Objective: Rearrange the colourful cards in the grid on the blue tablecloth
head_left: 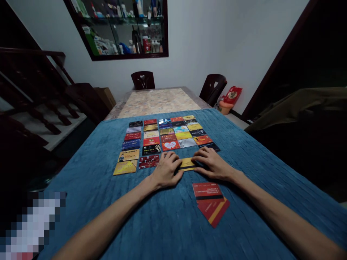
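Observation:
A yellow card (187, 164) with a dark stripe lies between my two hands on the blue cloth (108, 209). My left hand (168, 169) grips its left end, fingers bent and thumb at the near side. On the right end, my right hand (213, 163) has its fingertips and thumb closed. Beyond them, several cards lie in overlapping columns, among them a red card with a white heart (170, 145), a silver card (187, 143) and a gold card (125, 168). Nearer to me, two red striped cards (208, 192) overlap, one turned askew.
The cloth covers the near part of a marble-patterned table (157, 99). Dark chairs (142, 80) stand around the far end. A glass-shelved wall cabinet (127, 32) holds bottles and jars. A stair railing (29, 52) is at left; a red bag (233, 94) sits in the corner.

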`<state>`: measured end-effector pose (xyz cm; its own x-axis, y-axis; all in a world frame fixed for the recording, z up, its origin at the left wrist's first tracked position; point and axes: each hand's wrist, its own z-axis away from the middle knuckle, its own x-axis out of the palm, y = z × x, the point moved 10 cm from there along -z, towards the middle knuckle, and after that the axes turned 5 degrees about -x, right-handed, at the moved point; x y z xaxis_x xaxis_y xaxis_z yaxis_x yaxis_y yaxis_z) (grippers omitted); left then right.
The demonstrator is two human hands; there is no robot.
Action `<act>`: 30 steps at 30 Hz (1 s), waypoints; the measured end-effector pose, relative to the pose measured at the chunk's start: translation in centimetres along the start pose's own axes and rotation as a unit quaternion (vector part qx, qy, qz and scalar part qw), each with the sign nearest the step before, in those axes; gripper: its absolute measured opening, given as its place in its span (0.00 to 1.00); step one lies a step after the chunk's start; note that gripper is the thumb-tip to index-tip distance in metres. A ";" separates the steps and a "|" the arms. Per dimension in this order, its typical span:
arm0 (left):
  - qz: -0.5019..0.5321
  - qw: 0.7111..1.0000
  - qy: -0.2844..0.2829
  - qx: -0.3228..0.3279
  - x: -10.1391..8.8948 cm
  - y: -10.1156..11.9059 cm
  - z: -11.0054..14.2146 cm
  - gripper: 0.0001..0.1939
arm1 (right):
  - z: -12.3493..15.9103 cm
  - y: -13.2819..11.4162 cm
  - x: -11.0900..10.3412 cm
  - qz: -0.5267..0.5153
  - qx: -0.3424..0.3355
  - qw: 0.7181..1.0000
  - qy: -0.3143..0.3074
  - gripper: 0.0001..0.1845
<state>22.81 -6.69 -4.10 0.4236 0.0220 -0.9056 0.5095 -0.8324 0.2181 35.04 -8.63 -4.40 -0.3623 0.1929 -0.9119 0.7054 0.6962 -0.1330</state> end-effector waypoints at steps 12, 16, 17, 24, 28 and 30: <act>0.028 0.999 0.037 0.027 -0.6 0.0 0.1 0.12 | -0.2 -0.2 -1.3 0.031 -0.026 0.996 0.076 0.14; 0.051 0.997 0.051 0.019 -0.9 -0.3 0.0 0.12 | -0.1 -0.1 -1.8 0.026 -0.020 0.992 0.120 0.11; 0.062 0.997 0.052 0.015 -0.9 -0.4 0.0 0.13 | 0.0 -0.1 -1.9 0.024 -0.019 0.991 0.132 0.10; 0.112 0.991 0.068 -0.012 -0.9 -1.5 0.0 0.19 | 0.3 0.3 -1.9 0.011 0.008 0.987 0.163 0.11; 0.111 0.992 0.050 -0.024 -0.6 -1.7 0.0 0.23 | 0.3 0.7 -2.0 0.012 0.032 0.985 0.168 0.13; 0.111 0.993 0.040 -0.021 -0.4 -1.6 -0.1 0.23 | 0.3 0.8 -1.9 0.017 0.035 0.986 0.163 0.13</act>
<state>21.91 -5.32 -4.04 0.5863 -0.1143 -0.8020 0.4270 -0.7978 0.4258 36.48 -8.68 -2.90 -0.5062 0.4361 -0.7440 0.7570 0.6379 -0.1412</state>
